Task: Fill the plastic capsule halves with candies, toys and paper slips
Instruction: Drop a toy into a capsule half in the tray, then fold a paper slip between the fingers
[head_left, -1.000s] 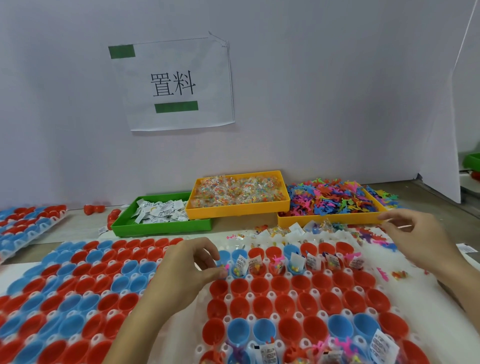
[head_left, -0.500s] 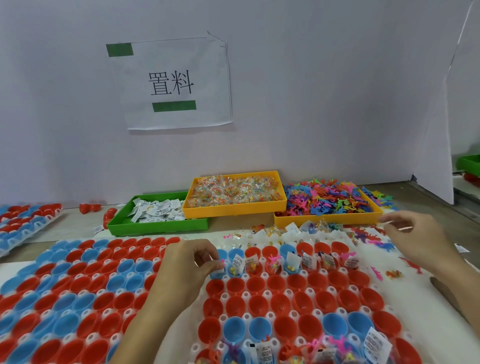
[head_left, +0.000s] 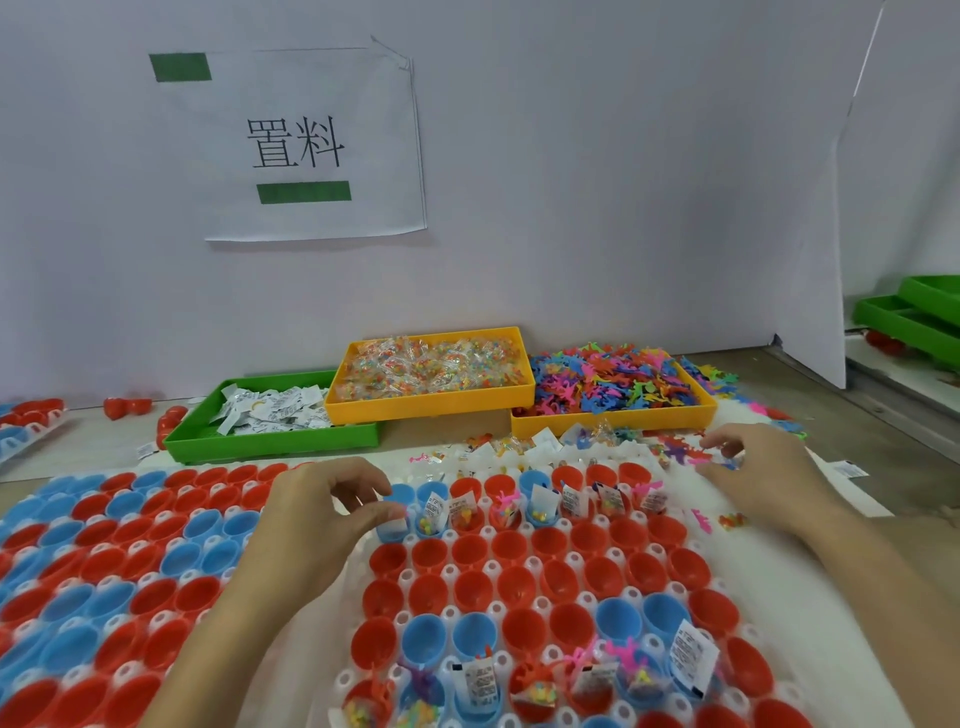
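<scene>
Red and blue capsule halves (head_left: 524, 551) stand open in a white holder tray (head_left: 574, 558). The far row and the near row hold candies, toys and paper slips; the middle rows look bare. My left hand (head_left: 322, 514) has its fingers curled, and its thumb presses what looks like a white paper slip (head_left: 391, 529) at the leftmost blue half (head_left: 401, 493) of the far row. At the right, my right hand (head_left: 753, 467) pinches a small bluish piece (head_left: 727, 462), perhaps a toy, over the loose pile (head_left: 545, 447) of candies, toys and slips.
Behind the holder stand a green tray (head_left: 260, 447) of paper slips, a yellow tray (head_left: 426, 405) of wrapped candies and a yellow tray (head_left: 613, 418) of coloured toys. A second holder (head_left: 104, 571) of bare halves lies at the left. Green trays (head_left: 904, 322) sit far right.
My left hand stays at the leftmost blue half, thumb closing in. My right hand has drifted slightly left and down over the loose pile, fingers curling tighter.
</scene>
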